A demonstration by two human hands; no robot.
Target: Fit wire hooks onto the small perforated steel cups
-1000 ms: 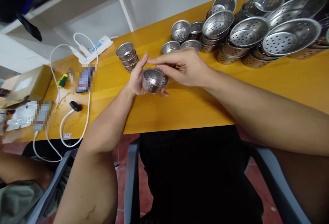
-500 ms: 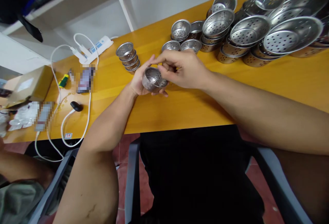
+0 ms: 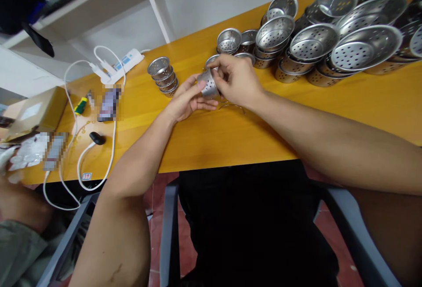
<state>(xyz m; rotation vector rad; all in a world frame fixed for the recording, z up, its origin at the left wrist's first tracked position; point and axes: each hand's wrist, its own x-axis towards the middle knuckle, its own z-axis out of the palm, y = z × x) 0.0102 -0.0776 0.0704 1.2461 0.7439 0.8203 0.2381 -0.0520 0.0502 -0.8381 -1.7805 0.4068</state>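
My right hand (image 3: 238,79) grips a small perforated steel cup (image 3: 207,85), tipped on its side with the mouth facing left, just above the orange table (image 3: 231,133). My left hand (image 3: 184,100) lies open, palm up, under and left of the cup, its fingertips touching it. A thin wire handle (image 3: 232,106) lies on the table below my right hand. A stack of small steel cups (image 3: 164,72) stands to the left of my hands.
Several larger perforated steel bowls (image 3: 329,41) are piled at the back right. A white power strip (image 3: 121,62) with cables, a screwdriver (image 3: 80,104), a cardboard box (image 3: 31,111) and a black object (image 3: 96,138) lie at the left. Another person's arm (image 3: 20,208) is at the lower left.
The cup went from my left palm into my right hand, was tipped onto its side and lifted a little farther back. My left hand opened beneath it.
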